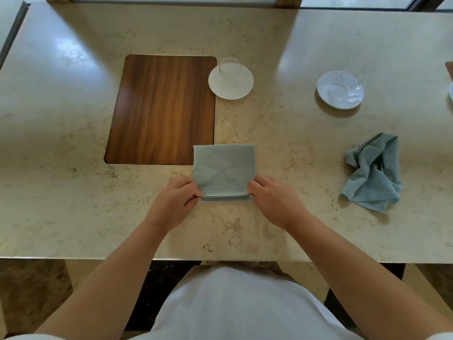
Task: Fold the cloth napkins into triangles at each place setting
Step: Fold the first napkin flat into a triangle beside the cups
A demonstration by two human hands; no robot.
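I take the left hand [175, 200] first. Its fingers are curled and pinch the near left corner of the pale green cloth napkin [224, 168]. The napkin lies folded into a flat square on the beige marble worktop [73, 192], just in front of the person. Its far left corner overlaps the near right corner of the dark brown wooden placemat [161, 109], and its near edge shows several stacked layers. The right hand [274, 200] mirrors the left and pinches the near right corner, so the cloth sits between the two hands and touches both. The fingers hide whether each pinch takes every layer or only the top ones.

That is my main worry. If only some layers are caught, I judge a lift would let the rest slide and fan out, giving a crooked triangle. A diagonal fold started off the true corner would also leave uneven edges. Swinging the cloth high and far could brush the clear drinking glass [230, 67] on its round white saucer [241, 90], though they stand well apart now. Farther right, the crumpled green cloth napkin [375, 173] lies well apart from the right hand, not yet folded.
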